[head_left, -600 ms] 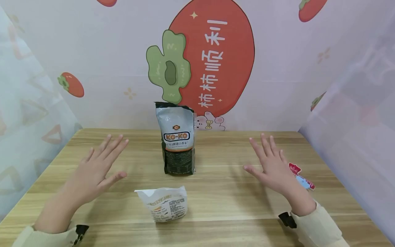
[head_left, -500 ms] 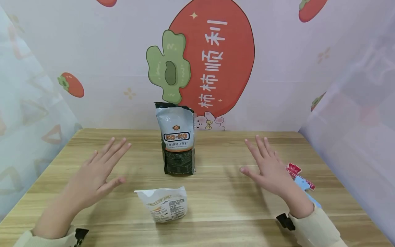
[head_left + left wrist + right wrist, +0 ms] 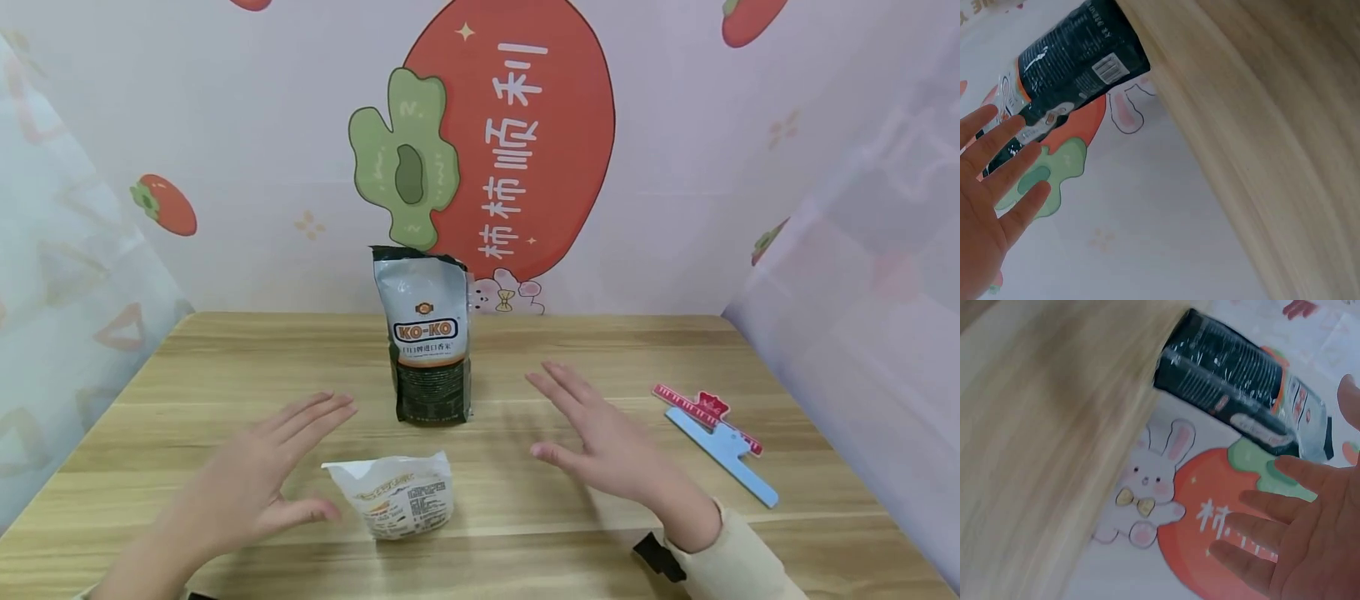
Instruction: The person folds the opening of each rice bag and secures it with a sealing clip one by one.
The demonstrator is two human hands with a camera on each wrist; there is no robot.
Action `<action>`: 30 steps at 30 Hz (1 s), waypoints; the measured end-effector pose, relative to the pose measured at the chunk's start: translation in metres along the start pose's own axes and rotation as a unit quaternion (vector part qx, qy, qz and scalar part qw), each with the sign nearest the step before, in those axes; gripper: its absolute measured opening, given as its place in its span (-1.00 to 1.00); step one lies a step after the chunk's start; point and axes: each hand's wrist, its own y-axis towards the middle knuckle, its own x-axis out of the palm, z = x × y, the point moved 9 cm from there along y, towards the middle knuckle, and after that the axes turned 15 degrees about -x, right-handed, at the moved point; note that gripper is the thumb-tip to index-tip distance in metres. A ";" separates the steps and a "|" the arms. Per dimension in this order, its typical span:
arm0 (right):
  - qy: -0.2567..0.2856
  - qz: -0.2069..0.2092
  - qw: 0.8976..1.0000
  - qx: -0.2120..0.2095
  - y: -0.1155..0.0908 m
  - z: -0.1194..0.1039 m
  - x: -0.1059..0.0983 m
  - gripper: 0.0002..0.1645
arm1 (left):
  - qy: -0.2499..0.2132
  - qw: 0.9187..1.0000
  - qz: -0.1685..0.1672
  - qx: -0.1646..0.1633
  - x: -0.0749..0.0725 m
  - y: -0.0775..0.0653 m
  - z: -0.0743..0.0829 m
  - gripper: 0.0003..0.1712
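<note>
My left hand (image 3: pixel 262 479) hovers above the table with its fingers straight and thumb apart, just left of a small white printed packet (image 3: pixel 405 500). That packet stands at the front middle and tapers toward its base. On the other side, my right hand (image 3: pixel 607 450) is raised with fingers extended, holding nothing. Behind both hands, a black and silver KO-KO rice bag (image 3: pixel 430 337) stands upright, touched by neither. Spread fingers also show in the left wrist view, where the rice bag (image 3: pixel 1079 69) appears beyond them, and the right wrist view shows the bag (image 3: pixel 1241 384) past the right palm.
Two bag clips lie on the table at the right, a pink one (image 3: pixel 678 400) partly under or against a light blue one (image 3: pixel 723 454). The wooden table (image 3: pixel 300 350) meets a patterned cloth backdrop (image 3: pixel 300 108) at its back edge.
Both hands have come inward toward the white packet and lower. The clips at the right, partly covered by the right hand before, now show fully. The bag and packet stay put.
</note>
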 end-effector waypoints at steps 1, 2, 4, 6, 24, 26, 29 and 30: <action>0.008 -0.004 1.000 -0.003 0.002 -0.004 0.003 -0.02 | 0.007 1.000 -0.006 -0.004 0.002 0.000 0.001 0.16; 0.019 -0.007 1.000 -0.007 0.003 -0.007 0.006 -0.03 | 0.010 1.000 -0.011 -0.008 0.004 0.000 0.003 0.19; 0.031 -0.016 0.999 -0.016 0.007 -0.015 0.011 -0.05 | 0.015 1.000 -0.019 -0.010 0.007 0.000 0.005 0.20; 0.039 -0.027 0.998 -0.027 0.011 -0.022 0.018 -0.07 | 0.010 1.000 -0.028 -0.009 0.010 0.000 0.008 0.17; 0.153 -0.119 0.974 -0.116 0.041 -0.074 0.073 -0.21 | -0.205 0.967 -0.150 -0.022 0.035 0.002 0.020 -0.33; 0.168 -0.121 0.970 -0.125 0.043 -0.076 0.076 -0.26 | -0.210 0.966 -0.151 -0.013 0.035 0.002 0.022 -0.40; 0.194 -0.126 0.963 -0.140 0.045 -0.078 0.082 -0.38 | -0.218 0.964 -0.152 -0.006 0.037 0.002 0.023 -0.49; 0.202 -0.128 0.960 -0.144 0.046 -0.079 0.084 -0.42 | -0.220 0.964 -0.153 -0.007 0.037 0.002 0.023 -0.51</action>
